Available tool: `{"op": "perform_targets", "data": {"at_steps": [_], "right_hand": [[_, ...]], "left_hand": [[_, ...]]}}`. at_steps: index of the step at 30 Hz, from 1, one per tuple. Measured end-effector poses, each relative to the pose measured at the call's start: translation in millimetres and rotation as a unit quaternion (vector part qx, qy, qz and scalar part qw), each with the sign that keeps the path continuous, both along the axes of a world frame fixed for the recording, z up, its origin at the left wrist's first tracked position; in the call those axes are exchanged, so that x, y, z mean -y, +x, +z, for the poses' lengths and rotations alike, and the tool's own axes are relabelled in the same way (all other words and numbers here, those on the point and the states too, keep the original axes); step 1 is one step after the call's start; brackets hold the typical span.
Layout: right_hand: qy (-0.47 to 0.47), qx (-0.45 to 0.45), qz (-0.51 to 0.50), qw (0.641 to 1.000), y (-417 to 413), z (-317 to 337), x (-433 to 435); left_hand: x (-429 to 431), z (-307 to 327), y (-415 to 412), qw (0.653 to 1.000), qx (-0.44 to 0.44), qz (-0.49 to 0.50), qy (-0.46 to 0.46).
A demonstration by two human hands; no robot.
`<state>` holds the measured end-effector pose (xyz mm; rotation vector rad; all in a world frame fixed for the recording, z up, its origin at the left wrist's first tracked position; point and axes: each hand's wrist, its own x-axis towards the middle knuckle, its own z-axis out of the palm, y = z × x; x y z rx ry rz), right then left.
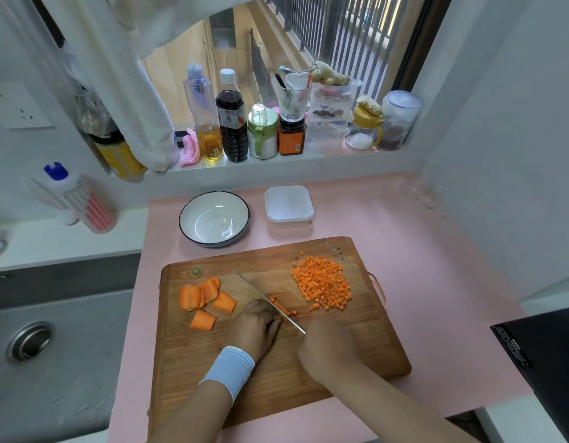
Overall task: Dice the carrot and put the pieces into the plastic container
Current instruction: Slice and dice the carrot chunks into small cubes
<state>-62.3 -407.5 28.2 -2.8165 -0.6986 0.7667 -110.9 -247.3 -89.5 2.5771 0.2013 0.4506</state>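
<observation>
Pink counter mat (420, 251) in a small kitchen corner, with a wooden cutting board (213, 362) sitting square in the middle of it. We're well into the dicing step, I'd say.

The right hand (328, 350) is wrapped around the handle of the knife (260, 294), blade angled down onto the board. The left hand (256, 327) is right up against the blade with its fingers curled down over the carrot piece being cut. That piece is mostly hidden under the fingers, so I can't tell how much of it is left. A few fresh cubes (278, 306) lie just on the far side of the blade.

A good-sized diced pile (323, 282) is heaped at the right end of the board, and several uncut carrot slabs (200, 295) wait at the left end — roughly half done, at a guess. The plastic container (289, 222) sits behind the board, no carrot in it yet, and I can't tell if it has a lid on. Next up looks like more short chops, walking the left fingertips back from the edge, then pulling over another slab.

Round the rest of the room: a white bowl (193, 215) sits left of the container, a steel sink (53, 346) is off to the left, and a row of bottles and jars (232, 123) lines the windowsill.
</observation>
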Motion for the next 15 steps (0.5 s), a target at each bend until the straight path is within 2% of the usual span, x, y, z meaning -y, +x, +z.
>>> {"op": "perform_targets", "data": {"at_steps": [15], "right_hand": [[-0.003, -0.037, -0.027, 0.999, 0.3, -5.7, 3.9]], "left_hand": [[-0.2, -9.9, -1.8, 1.000, 0.011, 0.007, -0.024]]}}
